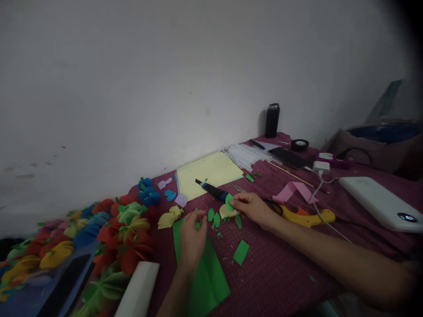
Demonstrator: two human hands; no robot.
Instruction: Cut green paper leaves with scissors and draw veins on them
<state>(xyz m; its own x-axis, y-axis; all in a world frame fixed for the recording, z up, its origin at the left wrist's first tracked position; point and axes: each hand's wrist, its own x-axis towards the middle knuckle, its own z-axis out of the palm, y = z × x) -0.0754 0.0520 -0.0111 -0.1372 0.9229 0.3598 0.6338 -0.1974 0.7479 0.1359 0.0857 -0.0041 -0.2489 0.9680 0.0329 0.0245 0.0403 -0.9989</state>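
My right hand [253,209] pinches a small green paper leaf [229,202] between thumb and fingertips, above the table's middle. Across from it, my left hand [192,231] has its fingers curled together over a green sheet [206,281]; a bit of green shows by the fingertips, but whether they grip it I cannot make out. Between the hands lie several cut green leaves [217,219] and scraps. A green rectangle [241,252] is nearer me. Pale yellow petal pieces [228,212] lie below my right fingertips, and a yellow fringed paper piece [176,213] is left of my left hand.
Colourful paper flowers [135,242] crowd the left side beside a white block-like object [139,288]. Yellow sheets [211,171] lie at the wall, a blue-black cutter or pen-like tool [214,190] over them. A yellow glue gun [304,216], white power bank [380,203] and cables sit right.
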